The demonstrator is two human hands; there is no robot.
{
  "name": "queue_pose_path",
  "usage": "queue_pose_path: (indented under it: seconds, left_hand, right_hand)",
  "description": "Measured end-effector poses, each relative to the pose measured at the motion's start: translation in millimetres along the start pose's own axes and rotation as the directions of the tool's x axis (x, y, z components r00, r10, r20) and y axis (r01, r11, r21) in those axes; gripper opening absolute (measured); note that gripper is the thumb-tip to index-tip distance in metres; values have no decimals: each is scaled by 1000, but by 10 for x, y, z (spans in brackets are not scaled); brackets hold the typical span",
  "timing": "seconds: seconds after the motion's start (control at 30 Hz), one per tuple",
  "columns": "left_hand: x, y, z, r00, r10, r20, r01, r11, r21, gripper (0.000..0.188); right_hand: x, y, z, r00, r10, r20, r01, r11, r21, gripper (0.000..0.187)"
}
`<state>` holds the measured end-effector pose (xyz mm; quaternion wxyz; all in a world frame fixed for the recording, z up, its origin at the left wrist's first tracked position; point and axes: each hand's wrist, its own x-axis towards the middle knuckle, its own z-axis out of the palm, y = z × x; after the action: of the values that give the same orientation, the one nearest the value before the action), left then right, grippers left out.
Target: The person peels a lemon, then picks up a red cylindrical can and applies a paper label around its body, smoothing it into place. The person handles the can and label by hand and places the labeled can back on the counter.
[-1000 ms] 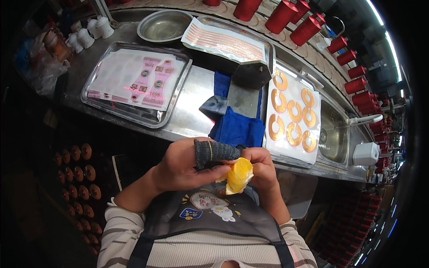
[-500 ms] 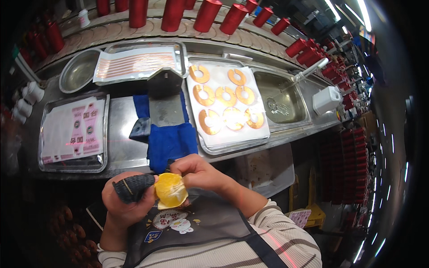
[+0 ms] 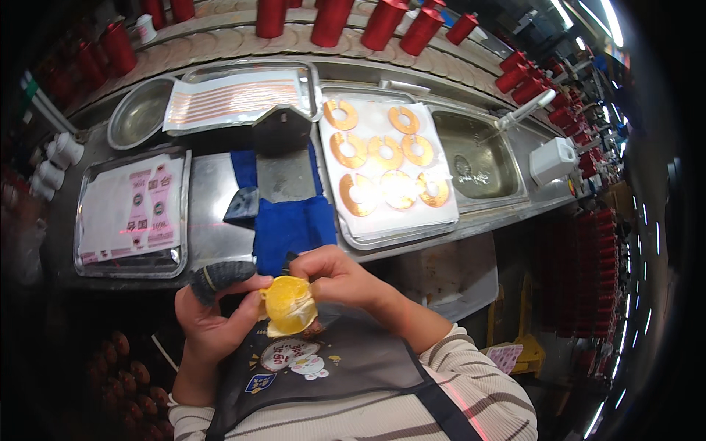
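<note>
Between my hands, in front of the dark apron, is a yellow round thing that looks like a partly peeled orange (image 3: pixel 287 307), with pale, ragged flaps on its right and lower side. My left hand (image 3: pixel 208 317) is closed on its left edge with thumb and fingertips; dark grey knit covering (image 3: pixel 224 278) wraps some of its fingers. From the right, my right hand (image 3: pixel 336 276) pinches the upper right edge, its fingers curled, a bit of dark covering showing at one fingertip. A blue cloth (image 3: pixel 294 228) lies on the steel counter just beyond.
A metal stand (image 3: pixel 283 132) sits on the cloth. Left is a tray with printed paper sheets (image 3: pixel 132 209); right, a tray of copper-coloured split rings (image 3: pixel 386 151). Behind are a round bowl (image 3: pixel 140 115), a striped sheet (image 3: pixel 232 99) and red cylinders on a conveyor (image 3: pixel 334 22). A sink (image 3: pixel 478 158) and white jug (image 3: pixel 553 160) stand right.
The view has shifted, so the counter appears slightly farther right. Both hands stay on the orange, which has turned a little and shows more of its pale flaps.
</note>
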<state>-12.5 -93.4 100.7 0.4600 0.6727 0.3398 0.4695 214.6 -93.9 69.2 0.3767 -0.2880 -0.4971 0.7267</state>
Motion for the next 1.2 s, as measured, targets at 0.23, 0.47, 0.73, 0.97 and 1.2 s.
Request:
queue_pose_path:
  seconds: [0.23, 0.47, 0.73, 0.97, 1.2]
  left_hand:
    - [73, 27, 36, 984, -168, -60, 158, 977, -142, 32]
    - [148, -13, -28, 838, -518, 173, 507, 621, -598, 34]
    - [122, -14, -98, 814, -545, 202, 548, 604, -578, 34]
    - [29, 138, -157, 834, -504, 225, 526, 600, -603, 38]
    - [-1, 259, -119, 896, -431, 102, 414, 732, -541, 39]
  right_hand:
    - [26, -75, 38, 988, -155, -22, 139, 930, -339, 7]
    - [52, -71, 116, 959, -283, 32, 273, 881, -387, 6]
    - [46, -24, 139, 958, -283, -42, 248, 894, -372, 7]
    - [24, -26, 152, 975, -195, -102, 143, 914, -380, 5]
    - [57, -188, 283, 950, -311, 18, 293, 873, -389, 9]
